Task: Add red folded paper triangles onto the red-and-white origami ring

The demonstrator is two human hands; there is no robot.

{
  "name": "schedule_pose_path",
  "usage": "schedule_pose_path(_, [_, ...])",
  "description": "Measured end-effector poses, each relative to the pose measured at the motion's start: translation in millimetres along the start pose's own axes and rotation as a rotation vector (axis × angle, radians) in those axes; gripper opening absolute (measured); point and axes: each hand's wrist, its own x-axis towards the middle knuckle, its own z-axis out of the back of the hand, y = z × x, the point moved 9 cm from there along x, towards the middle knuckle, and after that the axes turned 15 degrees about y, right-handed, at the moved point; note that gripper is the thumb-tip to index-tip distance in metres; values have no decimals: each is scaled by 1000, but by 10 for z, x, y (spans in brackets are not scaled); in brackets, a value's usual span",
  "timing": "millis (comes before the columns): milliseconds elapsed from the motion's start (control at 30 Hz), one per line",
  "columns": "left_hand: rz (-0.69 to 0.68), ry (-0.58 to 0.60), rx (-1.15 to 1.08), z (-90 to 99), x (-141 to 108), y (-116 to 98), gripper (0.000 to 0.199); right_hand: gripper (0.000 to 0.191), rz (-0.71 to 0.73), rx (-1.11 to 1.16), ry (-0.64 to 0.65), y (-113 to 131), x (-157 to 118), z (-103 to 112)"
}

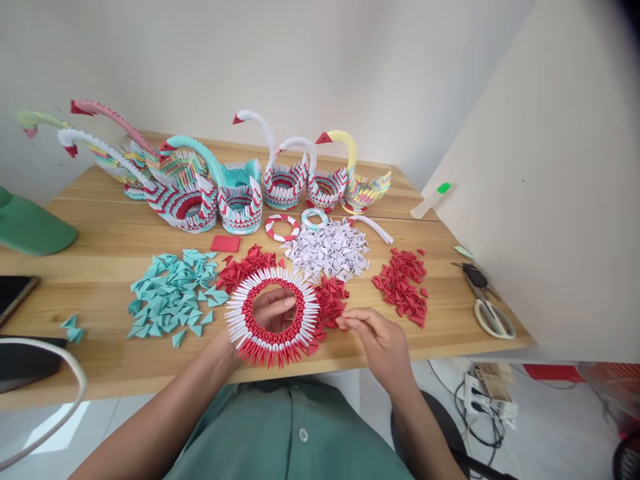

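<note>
My green shirt [295,433], its buttons running down the middle, is nearest, at the table [445,337]'s front edge. Just beyond it my left hand [275,310] grasps a red-and-white ring of folded paper [306,308], my fingers showing through its centre and my wrist passing behind its rim. I have the ring tilted with its face toward me, near the front edge; its inner band is red, and the points around it are white except along the near side, where they are red. My right hand [383,343] is just to the right of the ring, thumb and fingertips brought together at the edge of a pile of red pieces [331,300]; I cannot tell whether a piece is pinched between them. More red pieces lie behind the ring and farther to my right, with teal pieces [173,293] to my left and a heap of white pieces [330,250] ahead. Near that heap are a small red-and-white ring [269,229], a teal-and-white ring [315,227] and a curved white strip [375,229]. A red rectangle [226,243] lies behind the teal pieces. Across the back stand paper swans [241,207] with arched necks. Scissors [493,320] lie at the right end, and a green bottle [35,223] is at the far left.
</note>
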Motion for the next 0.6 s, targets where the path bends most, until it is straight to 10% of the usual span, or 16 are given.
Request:
schedule_pose_path(300, [-40,169,31,-113,9,4,33,14,109,215,-2,92,116,-134])
schedule_pose_path(600, [-101,149,-26,-66,53,-62,40,20,-106,562,93,-135,-14,-535])
